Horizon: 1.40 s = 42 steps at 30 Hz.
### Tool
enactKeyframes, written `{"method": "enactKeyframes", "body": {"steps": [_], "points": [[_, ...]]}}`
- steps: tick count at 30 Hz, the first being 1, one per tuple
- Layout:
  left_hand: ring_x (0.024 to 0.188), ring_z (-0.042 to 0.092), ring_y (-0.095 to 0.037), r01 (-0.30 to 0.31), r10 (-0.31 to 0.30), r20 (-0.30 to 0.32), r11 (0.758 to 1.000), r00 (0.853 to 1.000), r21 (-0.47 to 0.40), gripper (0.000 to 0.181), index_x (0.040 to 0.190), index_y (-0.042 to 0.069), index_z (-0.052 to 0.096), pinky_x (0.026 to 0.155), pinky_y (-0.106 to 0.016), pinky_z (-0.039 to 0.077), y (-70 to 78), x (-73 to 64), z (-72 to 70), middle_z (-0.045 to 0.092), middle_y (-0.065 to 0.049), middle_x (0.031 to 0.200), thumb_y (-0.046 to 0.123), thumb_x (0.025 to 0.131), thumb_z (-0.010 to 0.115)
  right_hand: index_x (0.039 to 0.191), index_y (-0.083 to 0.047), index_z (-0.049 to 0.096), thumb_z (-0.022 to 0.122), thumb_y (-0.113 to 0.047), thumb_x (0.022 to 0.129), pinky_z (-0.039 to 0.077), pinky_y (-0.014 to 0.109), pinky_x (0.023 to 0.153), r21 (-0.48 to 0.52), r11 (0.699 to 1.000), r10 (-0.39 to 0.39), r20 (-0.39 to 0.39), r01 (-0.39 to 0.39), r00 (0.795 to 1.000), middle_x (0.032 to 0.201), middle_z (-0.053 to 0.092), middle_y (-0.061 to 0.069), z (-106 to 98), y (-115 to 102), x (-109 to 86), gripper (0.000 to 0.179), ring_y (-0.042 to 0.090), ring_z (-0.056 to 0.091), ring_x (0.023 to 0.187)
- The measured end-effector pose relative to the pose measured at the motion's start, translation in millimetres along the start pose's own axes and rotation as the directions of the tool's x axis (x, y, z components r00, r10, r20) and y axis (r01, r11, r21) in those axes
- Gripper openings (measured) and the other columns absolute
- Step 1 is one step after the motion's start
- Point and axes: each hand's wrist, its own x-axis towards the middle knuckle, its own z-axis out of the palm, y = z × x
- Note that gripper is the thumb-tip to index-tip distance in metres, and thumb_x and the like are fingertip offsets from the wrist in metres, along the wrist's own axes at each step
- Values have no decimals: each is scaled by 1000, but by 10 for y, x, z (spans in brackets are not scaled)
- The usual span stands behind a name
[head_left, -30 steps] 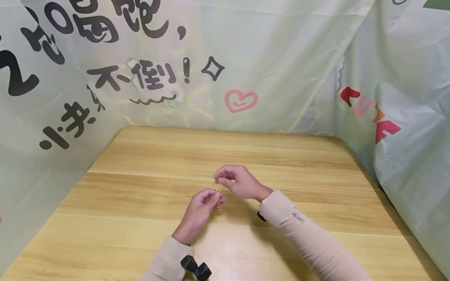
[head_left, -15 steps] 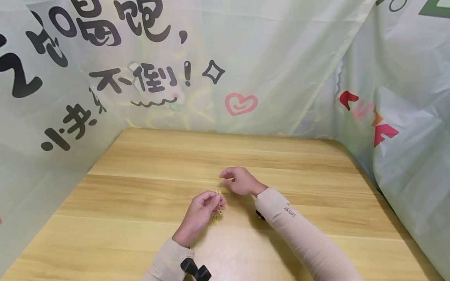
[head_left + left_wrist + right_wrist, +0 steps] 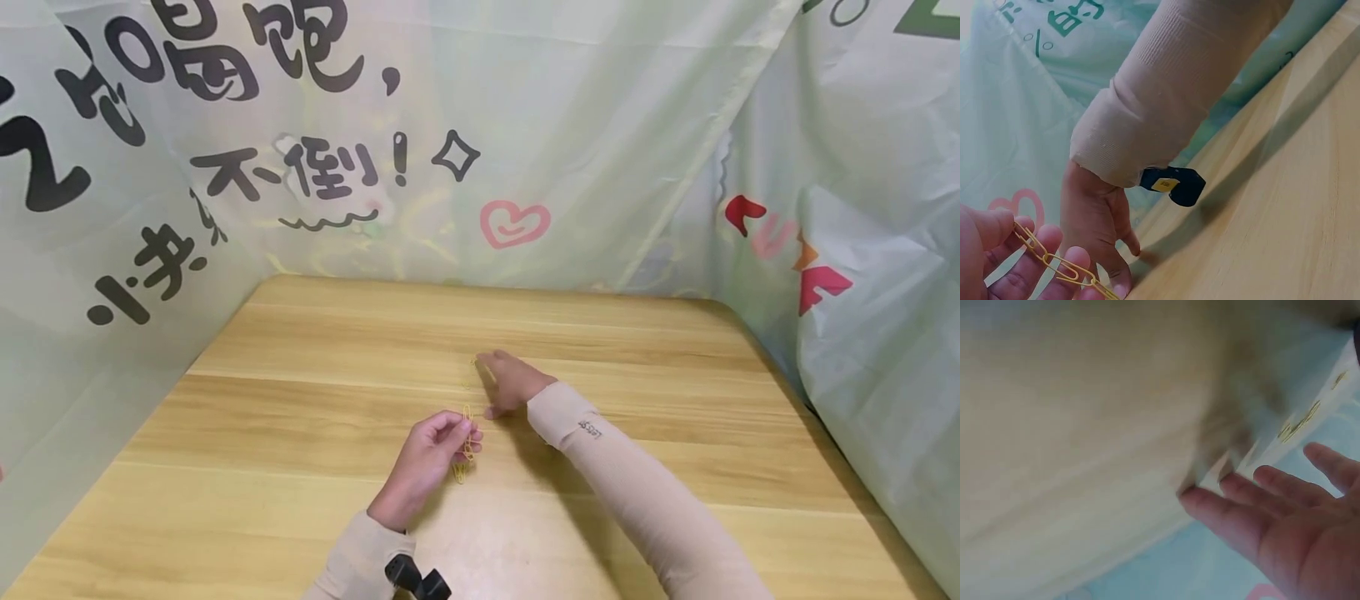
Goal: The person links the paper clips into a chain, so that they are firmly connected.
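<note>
My left hand pinches the upper end of a chain of linked yellow paper clips between thumb and forefinger. In the left wrist view the paper clip chain runs across the fingers and hangs past them. Farther forward, my right hand reaches down to the tabletop. Its fingers are extended, with fingertips right at the wood and nothing held in the right wrist view. Faint yellow paper clips lie by those fingertips in the head view.
A wood-grain table spreads beneath both hands. Pale printed curtains enclose its back and sides. A black wrist camera sits on the left sleeve, and another black device is on the right cuff.
My right hand has drawn away from the chain's top and moved forward and right, its fingers straightening down to the table. The left hand keeps its pinch on the chain, nearly still.
</note>
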Motion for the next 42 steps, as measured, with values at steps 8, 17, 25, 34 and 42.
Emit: {"method": "enactKeyframes", "body": {"steps": [8,17,25,34,42], "points": [[89,66,-28,0,0,2,1000,1000,2,20,103,-10,60,78,-35,54,18,-6,-14,66,-16,97,10,99,55,139,-6,45,89,-33,64,42,49,102,-179,984,26,8,-24,1000,139,46,21,-8,-15,64,91,39,50,122],[89,65,-24,2,-2,22,999,1000,39,21,104,-8,60,79,-36,54,3,-34,-18,66,-19,100,12,100,54,140,-3,46,90,-36,62,34,44,109,-165,986,43,62,-32,997,145,43,17,-59,12,48,95,35,42,131],[87,65,-23,-27,26,15,997,1000,69,20,101,-6,61,75,-32,54,6,-25,-60,67,-15,98,13,100,54,109,-11,58,76,-32,84,50,38,84,-154,988,10,93,4,996,99,64,8,-226,42,135,37,24,60,95],[87,66,-25,-17,16,11,998,1000,52,20,101,-8,61,75,-33,54,13,-34,-5,66,-17,97,11,99,55,100,-6,70,61,-16,93,54,37,77,-334,940,15,-154,-66,988,93,70,10,-80,-14,369,15,26,65,84],[85,65,-20,-25,23,32,998,999,54,20,100,-8,62,75,-31,54,-20,-17,13,65,-21,98,12,99,55,84,-11,72,59,-15,86,52,34,54,-466,879,10,-192,-100,981,76,66,5,68,-152,480,14,19,58,61]]}}
